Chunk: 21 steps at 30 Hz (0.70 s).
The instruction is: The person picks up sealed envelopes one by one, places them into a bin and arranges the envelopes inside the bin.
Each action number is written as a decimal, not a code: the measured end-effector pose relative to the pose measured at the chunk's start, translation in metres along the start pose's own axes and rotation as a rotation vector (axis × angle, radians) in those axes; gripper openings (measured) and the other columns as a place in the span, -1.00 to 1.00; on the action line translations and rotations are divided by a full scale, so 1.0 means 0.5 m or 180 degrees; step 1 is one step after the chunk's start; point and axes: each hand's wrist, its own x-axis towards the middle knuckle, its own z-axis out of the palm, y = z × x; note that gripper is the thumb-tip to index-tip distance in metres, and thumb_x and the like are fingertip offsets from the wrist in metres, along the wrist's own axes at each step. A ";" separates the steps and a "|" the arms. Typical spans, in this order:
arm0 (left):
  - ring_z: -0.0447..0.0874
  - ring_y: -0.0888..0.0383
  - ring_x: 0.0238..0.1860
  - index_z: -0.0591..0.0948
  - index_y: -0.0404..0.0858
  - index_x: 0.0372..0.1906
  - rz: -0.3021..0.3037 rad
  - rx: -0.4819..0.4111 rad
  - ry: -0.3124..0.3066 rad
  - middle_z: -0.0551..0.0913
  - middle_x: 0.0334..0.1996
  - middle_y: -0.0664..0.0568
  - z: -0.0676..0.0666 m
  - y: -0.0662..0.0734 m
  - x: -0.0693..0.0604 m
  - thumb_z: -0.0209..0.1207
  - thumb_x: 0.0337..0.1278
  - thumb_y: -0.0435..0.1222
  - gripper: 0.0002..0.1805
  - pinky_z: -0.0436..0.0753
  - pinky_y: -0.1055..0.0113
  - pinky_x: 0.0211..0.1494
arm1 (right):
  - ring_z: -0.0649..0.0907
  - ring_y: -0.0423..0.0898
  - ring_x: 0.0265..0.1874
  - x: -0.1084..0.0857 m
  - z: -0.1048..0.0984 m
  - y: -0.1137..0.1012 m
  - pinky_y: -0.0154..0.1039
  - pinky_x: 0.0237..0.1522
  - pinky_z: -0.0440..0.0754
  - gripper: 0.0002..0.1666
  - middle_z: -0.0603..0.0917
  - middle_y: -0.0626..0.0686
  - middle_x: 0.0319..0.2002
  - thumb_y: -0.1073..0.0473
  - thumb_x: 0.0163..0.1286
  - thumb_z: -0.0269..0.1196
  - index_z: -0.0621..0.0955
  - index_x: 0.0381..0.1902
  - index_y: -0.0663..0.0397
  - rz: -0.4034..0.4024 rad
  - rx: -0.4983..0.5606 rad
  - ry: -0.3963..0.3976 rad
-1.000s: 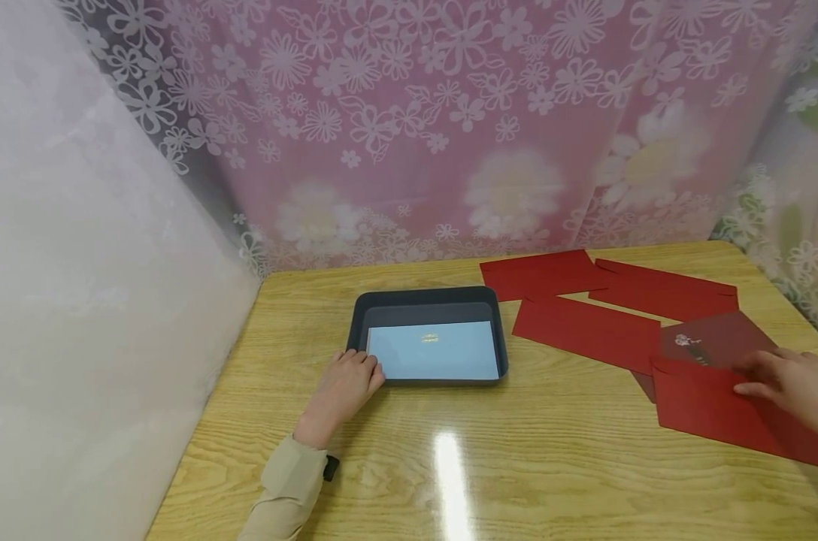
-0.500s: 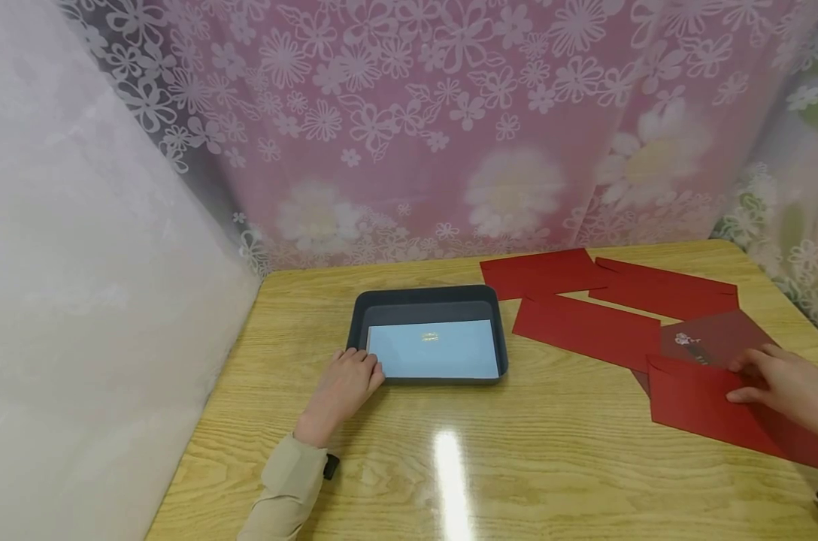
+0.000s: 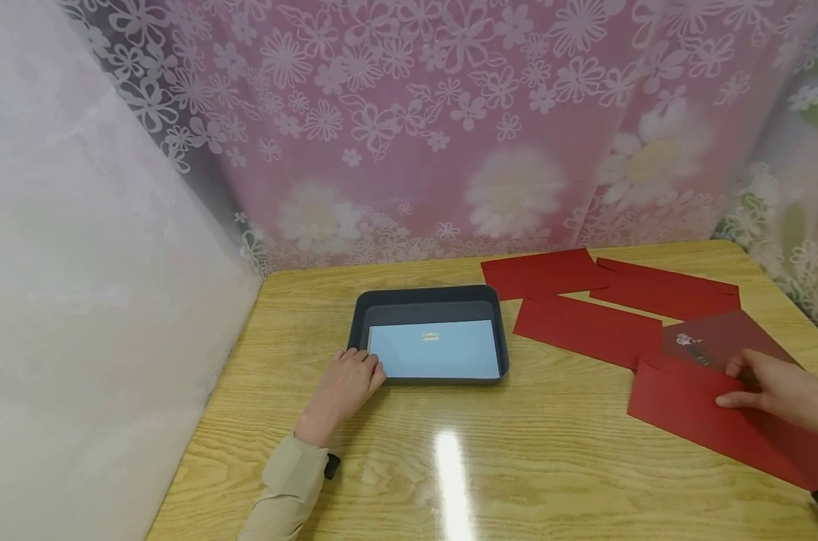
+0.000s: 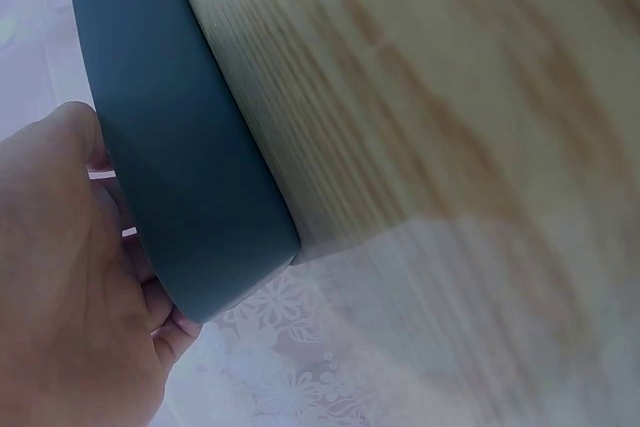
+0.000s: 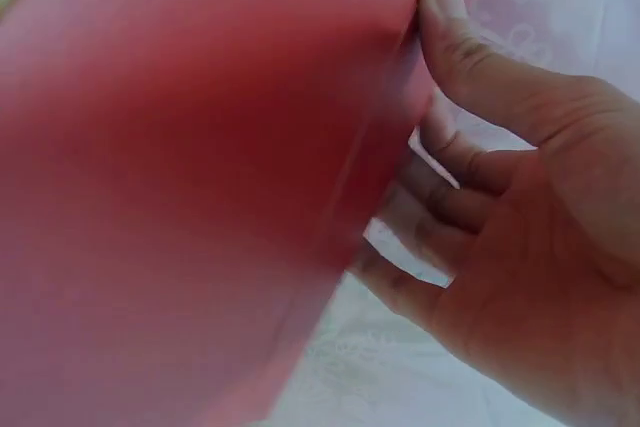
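A dark grey tray stands on the table with a light blue envelope lying in it, a small gold print near its top edge. My left hand grips the tray's near left corner; in the left wrist view the fingers curl over the rim of its wall. At the right, my right hand pinches a red envelope by its far edge, thumb on the near face. In the right wrist view this envelope fills the left side, and the other fingers are partly behind it.
Several more red envelopes lie at the back right, one nearest the tray. A dark maroon envelope with a pale flower print lies partly under the held one. A pink floral curtain hangs behind the wooden table.
My right hand has moved slightly left with the pinched red envelope, which now tilts and shows more of its near face. The left hand and tray stay where they were.
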 end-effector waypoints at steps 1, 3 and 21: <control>-0.06 0.19 -0.49 0.21 -0.07 -0.62 0.0005 0.0007 0.0015 0.06 -0.62 0.20 0.000 0.000 0.000 0.05 0.50 -0.28 -0.53 0.09 0.28 -0.25 | 0.54 -0.04 -0.43 -0.001 -0.001 -0.005 -0.24 -0.43 0.48 -0.44 0.53 0.07 -0.40 0.14 0.06 0.55 0.39 -0.33 0.28 -0.0010 0.0061 0.0012; -0.07 0.19 -0.49 0.21 -0.07 -0.62 0.0029 0.0013 0.0042 0.06 -0.61 0.20 0.000 0.000 0.000 0.05 0.49 -0.29 -0.53 0.08 0.28 -0.25 | 0.60 -0.02 -0.42 -0.002 0.000 -0.017 -0.23 -0.43 0.52 -0.45 0.57 0.05 -0.39 0.17 0.07 0.55 0.38 -0.29 0.26 -0.0059 0.0117 0.0093; -0.06 0.20 -0.49 0.20 -0.07 -0.61 0.0073 0.0066 0.0055 0.08 -0.62 0.19 -0.001 -0.001 0.000 0.06 0.49 -0.28 -0.53 0.06 0.30 -0.26 | 0.36 -0.33 -0.63 0.018 0.004 -0.102 -0.30 -0.57 0.35 -0.52 0.46 -0.20 -0.58 0.16 -0.11 0.56 0.52 -0.29 0.09 -0.0758 -0.0553 0.1370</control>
